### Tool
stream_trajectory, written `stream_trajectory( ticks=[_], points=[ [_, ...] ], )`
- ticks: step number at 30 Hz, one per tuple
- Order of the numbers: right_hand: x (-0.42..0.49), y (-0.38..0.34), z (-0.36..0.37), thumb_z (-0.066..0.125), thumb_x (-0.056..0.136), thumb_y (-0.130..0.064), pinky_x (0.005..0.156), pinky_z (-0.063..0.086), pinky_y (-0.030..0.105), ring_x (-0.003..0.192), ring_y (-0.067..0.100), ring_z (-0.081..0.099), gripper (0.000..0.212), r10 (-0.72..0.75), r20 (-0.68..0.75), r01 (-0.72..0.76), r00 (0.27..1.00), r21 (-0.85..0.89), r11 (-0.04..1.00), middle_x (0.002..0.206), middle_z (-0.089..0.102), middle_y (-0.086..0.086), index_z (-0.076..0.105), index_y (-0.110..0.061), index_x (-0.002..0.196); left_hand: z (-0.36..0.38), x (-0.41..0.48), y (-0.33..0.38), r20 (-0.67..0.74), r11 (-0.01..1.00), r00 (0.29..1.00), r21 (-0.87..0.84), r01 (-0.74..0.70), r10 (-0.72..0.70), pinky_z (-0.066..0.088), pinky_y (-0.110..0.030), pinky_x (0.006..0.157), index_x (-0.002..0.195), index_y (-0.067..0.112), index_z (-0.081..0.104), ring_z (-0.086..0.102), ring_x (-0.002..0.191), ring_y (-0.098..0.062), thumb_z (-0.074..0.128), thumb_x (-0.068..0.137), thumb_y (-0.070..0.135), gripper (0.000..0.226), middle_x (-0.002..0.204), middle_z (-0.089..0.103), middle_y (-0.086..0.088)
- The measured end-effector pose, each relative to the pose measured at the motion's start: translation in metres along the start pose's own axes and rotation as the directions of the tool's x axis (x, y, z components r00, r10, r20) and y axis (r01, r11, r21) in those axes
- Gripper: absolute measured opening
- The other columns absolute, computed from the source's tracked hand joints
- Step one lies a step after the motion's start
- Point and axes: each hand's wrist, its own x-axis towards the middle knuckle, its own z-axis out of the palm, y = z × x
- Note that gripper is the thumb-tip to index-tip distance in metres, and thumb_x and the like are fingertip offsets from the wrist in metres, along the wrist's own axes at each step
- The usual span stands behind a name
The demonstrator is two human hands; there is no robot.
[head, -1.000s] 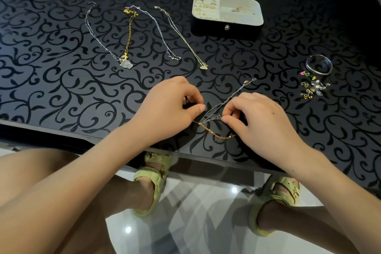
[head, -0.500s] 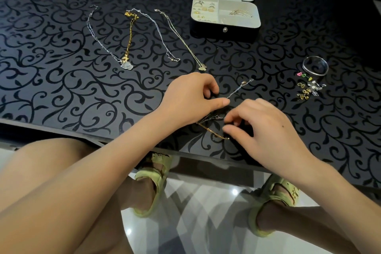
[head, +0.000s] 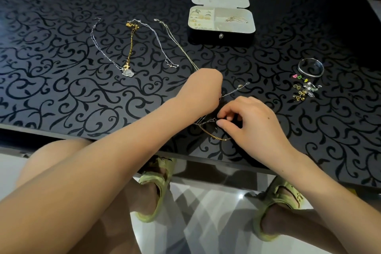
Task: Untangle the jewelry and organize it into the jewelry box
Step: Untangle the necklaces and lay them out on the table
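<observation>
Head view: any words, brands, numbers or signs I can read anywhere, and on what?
No readable text anywhere in this view.
Jewelry box: plain black front with a snap, no label or brand.
Table: swirl pattern only, no lettering.
Sandals: any marks on the straps are too blurred to read.

Jewelry box (head: pixel 221 33) behind tangled chains (head: pixel 208 123), bangle (head: pixel 311 67) right.
</observation>
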Motion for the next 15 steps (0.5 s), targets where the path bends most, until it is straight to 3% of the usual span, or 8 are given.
stream_trajectory(
  ticks=[3, 6, 8, 10, 11, 13, 15],
  points=[
    [-0.004, 0.002, 0.0, 0.068, 0.082, -0.027, 0.073, 0.039, 0.028, 0.082, 0.016, 0.05, 0.007, 0.005, 0.019, -0.005, 1.0, -0.01, 1.0, 0.078, 0.056, -0.009, 0.068, -0.023, 0.089, 0.001, -0.001, 0.008, 0.041, 0.97, 0.993, 0.215, -0.113, 0.107, 0.031, -0.027, 0.068, 0.059, 0.013, 0.029, 0.042, 0.076, -0.021, 0.041, 0.085, -0.005, 0.034, 0.063, 0.033, -0.001],
    [-0.006, 0.004, 0.0, 0.068, 0.083, -0.026, 0.073, 0.039, 0.027, 0.081, 0.015, 0.05, 0.005, 0.007, 0.014, -0.007, 1.0, -0.002, 1.0, 0.077, 0.054, -0.01, 0.067, -0.024, 0.088, -0.001, -0.002, 0.007, 0.085, 0.947, 0.986, 0.276, -0.162, 0.144, 0.03, -0.026, 0.069, 0.059, 0.013, 0.026, 0.036, 0.079, -0.02, 0.039, 0.085, -0.005, 0.034, 0.072, 0.039, -0.008],
    [-0.007, 0.004, -0.001, 0.067, 0.083, -0.027, 0.073, 0.038, 0.026, 0.081, 0.014, 0.049, 0.004, 0.015, 0.015, -0.015, 1.0, 0.001, 1.0, 0.077, 0.054, -0.01, 0.066, -0.024, 0.087, -0.002, -0.002, -0.001, 0.082, 0.991, 0.993, 0.098, -0.088, 0.08, 0.032, -0.028, 0.063, 0.061, 0.005, 0.037, 0.041, 0.076, -0.022, 0.039, 0.083, -0.006, 0.024, 0.077, 0.05, -0.019],
    [-0.007, 0.004, -0.001, 0.067, 0.084, -0.027, 0.072, 0.038, 0.026, 0.08, 0.013, 0.049, 0.003, 0.02, 0.013, -0.02, 1.0, 0.005, 1.0, 0.077, 0.053, -0.01, 0.065, -0.024, 0.085, -0.006, -0.005, -0.011, 0.075, 0.976, 0.997, -0.217, 0.022, -0.006, 0.037, -0.025, 0.066, 0.077, 0.001, 0.053, 0.054, 0.081, -0.021, 0.04, 0.087, -0.004, 0.017, 0.089, 0.062, -0.015],
    [-0.007, 0.004, -0.001, 0.066, 0.084, -0.027, 0.072, 0.037, 0.025, 0.08, 0.013, 0.049, 0.003, 0.02, 0.013, -0.021, 1.0, 0.005, 1.0, 0.077, 0.053, -0.011, 0.065, -0.024, 0.084, -0.007, -0.009, -0.016, 0.076, 0.915, 0.996, -0.398, 0.07, -0.043, 0.04, -0.019, 0.067, 0.08, 0.005, 0.054, 0.058, 0.085, -0.016, 0.04, 0.09, -0.002, 0.019, 0.094, 0.066, -0.009],
    [-0.007, 0.003, -0.001, 0.065, 0.084, -0.027, 0.071, 0.036, 0.024, 0.081, 0.012, 0.049, 0.003, 0.025, 0.017, -0.025, 1.0, 0.002, 1.0, 0.078, 0.054, -0.011, 0.064, -0.024, 0.084, -0.006, -0.018, -0.024, 0.111, 0.699, 0.99, -0.701, 0.14, -0.087, 0.04, -0.013, 0.064, 0.077, 0.014, 0.048, 0.061, 0.08, -0.006, 0.036, 0.096, 0.003, 0.025, 0.093, 0.069, -0.002],
    [-0.006, 0.003, 0.0, 0.064, 0.086, -0.027, 0.071, 0.035, 0.024, 0.081, 0.012, 0.048, 0.004, 0.037, 0.027, -0.037, 0.999, -0.005, 0.999, 0.078, 0.054, -0.01, 0.064, -0.024, 0.083, -0.006, -0.027, -0.028, 0.155, 0.477, 0.983, -0.859, 0.184, -0.102, 0.04, -0.013, 0.061, 0.073, 0.014, 0.042, 0.062, 0.074, -0.006, 0.032, 0.098, 0.0, 0.031, 0.087, 0.069, -0.001]
  ],
)
